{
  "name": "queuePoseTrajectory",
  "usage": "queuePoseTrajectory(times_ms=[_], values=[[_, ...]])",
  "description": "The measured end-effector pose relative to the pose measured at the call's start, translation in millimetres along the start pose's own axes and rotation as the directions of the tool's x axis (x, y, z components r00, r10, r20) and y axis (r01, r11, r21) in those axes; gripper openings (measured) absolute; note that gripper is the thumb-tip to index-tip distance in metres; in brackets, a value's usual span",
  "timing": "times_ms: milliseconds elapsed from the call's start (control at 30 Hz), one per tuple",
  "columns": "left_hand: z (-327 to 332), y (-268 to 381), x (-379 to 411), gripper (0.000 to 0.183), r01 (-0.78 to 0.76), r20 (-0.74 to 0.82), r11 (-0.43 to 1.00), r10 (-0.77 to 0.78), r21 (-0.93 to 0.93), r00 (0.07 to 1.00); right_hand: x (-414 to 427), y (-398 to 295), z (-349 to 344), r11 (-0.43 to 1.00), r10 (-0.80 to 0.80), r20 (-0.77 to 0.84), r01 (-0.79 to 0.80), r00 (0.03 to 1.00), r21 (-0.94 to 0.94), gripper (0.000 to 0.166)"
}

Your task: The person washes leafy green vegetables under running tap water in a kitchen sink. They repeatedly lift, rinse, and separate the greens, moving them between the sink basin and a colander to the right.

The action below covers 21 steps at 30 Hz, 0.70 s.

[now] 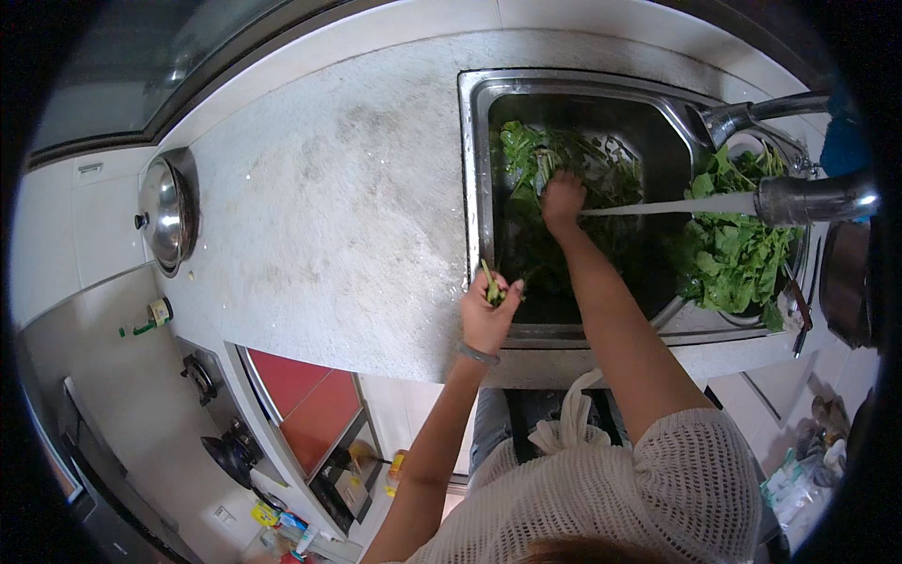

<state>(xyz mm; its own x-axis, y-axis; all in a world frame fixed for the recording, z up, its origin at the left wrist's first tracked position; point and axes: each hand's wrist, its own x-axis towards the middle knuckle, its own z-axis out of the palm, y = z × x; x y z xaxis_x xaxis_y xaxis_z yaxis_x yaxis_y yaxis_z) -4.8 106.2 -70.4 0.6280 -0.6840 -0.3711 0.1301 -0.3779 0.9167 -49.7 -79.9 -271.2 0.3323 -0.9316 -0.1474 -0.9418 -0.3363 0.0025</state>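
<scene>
My left hand [487,304], at the sink's near left corner, pinches a short piece of green stem [492,282] between thumb and fingers. Inside the stainless steel sink [476,176], my right hand [564,201] reaches down to wet leafy greens [521,151], against their pale stalks. Its fingertips are partly hidden, so whether they grip a stalk is unclear. Water [669,206] streams from the faucet [796,201] and meets the sink beside my right wrist. Shadow hides much of the sink's near half.
More leafy greens [736,254] are heaped at the sink's right side, near a dark-handled tool [800,303]. A lidded metal pan [168,215] stands at the far left of the pale countertop [338,211]. Gas burners [229,451] lie lower left; plastic bags [803,486] sit lower right.
</scene>
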Motion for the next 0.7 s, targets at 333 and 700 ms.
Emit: queuePoseTrajectory(times_ms=[333, 700], values=[[12, 3, 28, 0.022, -0.067, 0.070, 0.973, 0.053, 0.221, 0.996, -40, 55, -110, 0.499, -0.048, 0.285, -0.224, 0.957, 0.837, 0.032], [86, 68, 91, 0.055, -0.529, 0.584, 0.829, 0.341, 0.183, 0.736, -77, 122, -215, 0.197, -0.385, 0.026, 0.055, 0.923, 0.979, 0.020]])
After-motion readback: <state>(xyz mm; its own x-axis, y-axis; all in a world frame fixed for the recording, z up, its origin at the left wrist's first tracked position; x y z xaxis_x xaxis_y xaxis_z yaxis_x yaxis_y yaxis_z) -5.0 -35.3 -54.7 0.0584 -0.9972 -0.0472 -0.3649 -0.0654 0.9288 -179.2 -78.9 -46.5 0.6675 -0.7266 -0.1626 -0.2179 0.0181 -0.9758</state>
